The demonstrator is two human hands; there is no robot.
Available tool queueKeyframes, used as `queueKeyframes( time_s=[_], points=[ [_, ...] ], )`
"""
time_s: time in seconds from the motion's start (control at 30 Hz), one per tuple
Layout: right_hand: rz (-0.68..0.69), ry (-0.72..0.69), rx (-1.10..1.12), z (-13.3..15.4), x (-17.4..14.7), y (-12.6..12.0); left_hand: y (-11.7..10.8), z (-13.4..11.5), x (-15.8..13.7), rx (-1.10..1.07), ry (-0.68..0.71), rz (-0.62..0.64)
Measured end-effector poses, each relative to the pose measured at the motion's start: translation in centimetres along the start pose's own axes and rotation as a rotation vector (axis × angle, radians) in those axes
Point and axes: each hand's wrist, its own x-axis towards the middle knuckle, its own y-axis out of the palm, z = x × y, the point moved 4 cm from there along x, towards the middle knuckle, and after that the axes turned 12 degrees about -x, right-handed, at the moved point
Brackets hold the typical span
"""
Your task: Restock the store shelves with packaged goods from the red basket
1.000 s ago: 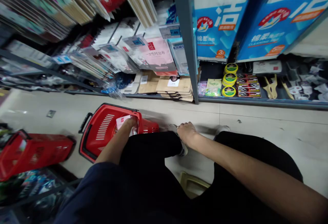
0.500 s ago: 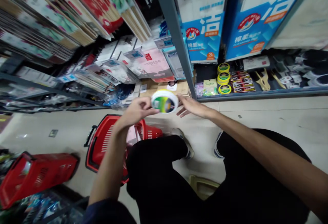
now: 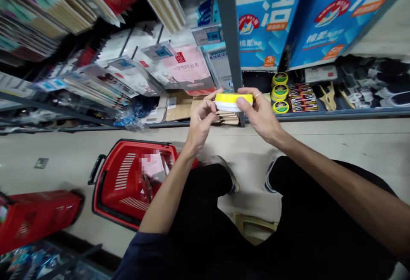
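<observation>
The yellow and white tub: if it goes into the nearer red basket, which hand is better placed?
Likely the left hand: both hands hold the tub, but the left is closer to the nearer red basket, while the right hand is at the tub's far side.

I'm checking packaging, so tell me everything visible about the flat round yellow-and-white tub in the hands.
The flat round yellow-and-white tub, plastic by its look, has a yellow band above a white lower part. It is seen nearly edge-on, so no label can be read. It is held up before the grey metal shelf upright, the bare left hand at one end, the bare right hand at the other, its thumb on the near side.
</observation>
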Motion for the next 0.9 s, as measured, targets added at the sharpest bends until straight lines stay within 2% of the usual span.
queueKeyframes(
  time_s=[0.1,0.17,0.27,0.4,0.57,0.73,0.9],
  points=[
    [-0.013,-0.158,-0.144,0.8,-0.7,0.4,-1.2,0.5,-0.3,-0.079,-0.013,-0.033],
    [0.011,-0.257,-0.245,1.3,-1.1,0.4,-1.8,1.3,-0.7,-0.071,-0.002,-0.007],
    [0.07,-0.413,-0.377,1.6,-1.2,0.4,-1.8,2.6,-1.5,0.058,0.062,0.104],
    [0.246,-0.576,-0.495,0.7,-1.0,0.6,-1.6,3.8,-2.7,0.306,0.12,0.178],
    [0.364,-0.615,-0.58,-0.7,-0.9,0.9,-2.3,3.3,-3.1,0.396,0.088,0.273],
    [0.373,-0.622,-0.579,-1.2,-1.1,1.2,-2.4,2.8,-3.3,0.417,0.103,0.303],
    [0.391,-0.606,-0.557,-1.5,-1.1,1.1,-2.5,3.7,-3.3,0.413,0.089,0.315]
  ],
)
